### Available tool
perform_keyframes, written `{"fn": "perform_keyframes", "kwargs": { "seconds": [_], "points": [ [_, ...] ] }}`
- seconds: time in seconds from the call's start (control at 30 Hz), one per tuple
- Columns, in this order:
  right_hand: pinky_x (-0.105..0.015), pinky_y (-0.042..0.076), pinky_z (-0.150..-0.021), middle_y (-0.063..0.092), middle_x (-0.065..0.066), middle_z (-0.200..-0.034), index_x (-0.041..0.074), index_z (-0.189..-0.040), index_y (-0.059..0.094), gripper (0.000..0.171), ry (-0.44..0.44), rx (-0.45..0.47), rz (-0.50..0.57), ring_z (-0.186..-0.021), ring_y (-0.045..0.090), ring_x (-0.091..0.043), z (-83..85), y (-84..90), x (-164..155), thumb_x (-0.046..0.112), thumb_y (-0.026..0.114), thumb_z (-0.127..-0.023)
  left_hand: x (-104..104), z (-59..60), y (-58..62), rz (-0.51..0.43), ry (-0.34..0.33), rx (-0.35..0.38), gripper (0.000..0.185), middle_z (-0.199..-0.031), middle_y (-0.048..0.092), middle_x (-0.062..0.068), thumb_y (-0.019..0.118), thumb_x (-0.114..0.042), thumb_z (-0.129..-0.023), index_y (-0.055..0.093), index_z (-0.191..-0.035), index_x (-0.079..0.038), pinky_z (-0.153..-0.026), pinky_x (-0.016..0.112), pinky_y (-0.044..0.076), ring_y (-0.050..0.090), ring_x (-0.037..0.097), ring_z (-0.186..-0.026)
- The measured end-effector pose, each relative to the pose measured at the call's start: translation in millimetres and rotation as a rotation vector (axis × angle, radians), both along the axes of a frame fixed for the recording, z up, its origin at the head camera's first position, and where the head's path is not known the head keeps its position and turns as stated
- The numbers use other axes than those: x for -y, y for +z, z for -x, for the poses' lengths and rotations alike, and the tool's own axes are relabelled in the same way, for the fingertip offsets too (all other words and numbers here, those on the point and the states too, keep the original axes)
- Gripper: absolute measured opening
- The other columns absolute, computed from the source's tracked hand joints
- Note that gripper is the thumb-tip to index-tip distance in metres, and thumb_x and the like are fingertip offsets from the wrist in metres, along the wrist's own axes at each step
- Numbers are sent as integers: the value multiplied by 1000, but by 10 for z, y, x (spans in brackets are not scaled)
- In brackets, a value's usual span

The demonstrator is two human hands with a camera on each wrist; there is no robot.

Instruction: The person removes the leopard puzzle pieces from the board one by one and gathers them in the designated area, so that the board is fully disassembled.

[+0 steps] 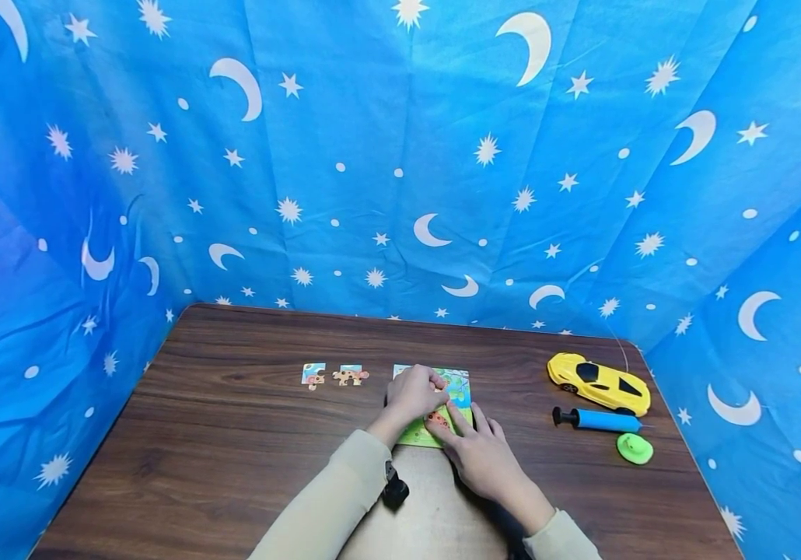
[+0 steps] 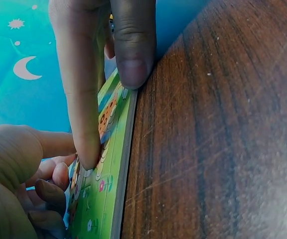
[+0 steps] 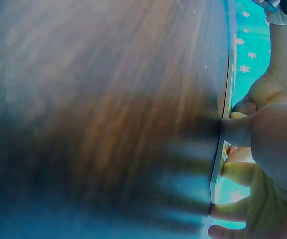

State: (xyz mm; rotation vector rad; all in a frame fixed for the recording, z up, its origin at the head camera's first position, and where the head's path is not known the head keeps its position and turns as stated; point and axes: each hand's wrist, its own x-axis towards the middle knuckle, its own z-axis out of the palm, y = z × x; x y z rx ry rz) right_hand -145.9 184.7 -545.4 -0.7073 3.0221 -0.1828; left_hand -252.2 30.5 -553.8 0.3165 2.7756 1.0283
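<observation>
Left hand (image 1: 410,397): rests on the upper left part of the puzzle board (image 1: 458,393), fingers curled down onto its surface; whether they pinch a piece there cannot be told.
Right hand (image 1: 479,453): lies just right of and below the left hand, fingers fairly straight, the index fingertip pressing down on the board's picture, another finger set against the board's edge; it grips nothing.
Right fingers (image 2: 86,99): in the left wrist view one long finger presses the board's face, while a second fingertip touches the board's edge where it meets the table.
Puzzle board: flat on the table (image 1: 232,435), under both hands, its green and blue picture partly covered by them; its thin edge (image 2: 126,164) shows plainly in the left wrist view.
Loose pieces (image 1: 313,376): two, side by side on the table, well to the left of the left hand, apart from the board.
Second piece (image 1: 351,376): the nearer of the two to the left hand.
Car (image 1: 599,383): yellow, on the table well to the right of the right hand.
Pump (image 1: 598,420): blue with a black handle, just in front of the car, to the right of the right hand.
Green disc (image 1: 634,448): just beside the pump's far end.
Backdrop (image 1: 400,155): blue cloth with moons and stars, behind and around the table.
</observation>
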Motion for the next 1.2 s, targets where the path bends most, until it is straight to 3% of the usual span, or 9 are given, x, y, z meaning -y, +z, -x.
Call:
{"fn": "perform_keyframes", "kwargs": {
  "seconds": [0.2,0.5,0.93,1.2],
  "points": [
    [-71,43,-96,44,-13,-160,33,-148,58,45,-1,0,5,-137,41,-58,-3,8,0,26,64,-104,-27,-6,-25,15,23,-4,8,-82,64,-16,79,-33,-93,79,-98,-28,-71,37,47,56,5,-69],
    [-69,44,-95,45,-13,-159,33,-148,59,44,4,-8,-6,-136,43,-58,0,26,3,26,64,-104,-46,-8,-73,-17,60,-5,8,-77,60,-18,81,-34,-91,76,-95,-29,-70,34,43,53,4,-67],
    [-70,43,-95,46,-14,-159,33,-149,58,45,3,-5,0,-136,42,-58,3,8,-3,27,63,-105,9,-16,-116,-121,12,-23,9,-79,64,-21,82,-28,-91,73,-95,-29,-74,37,47,57,2,-69],
    [-70,43,-97,45,-14,-159,34,-149,58,44,-4,20,8,-138,40,-57,-8,28,3,26,62,-105,27,-14,-119,-158,8,-19,5,-80,66,-22,77,-33,-95,75,-94,-29,-72,35,48,59,1,-69]
  ]
}}
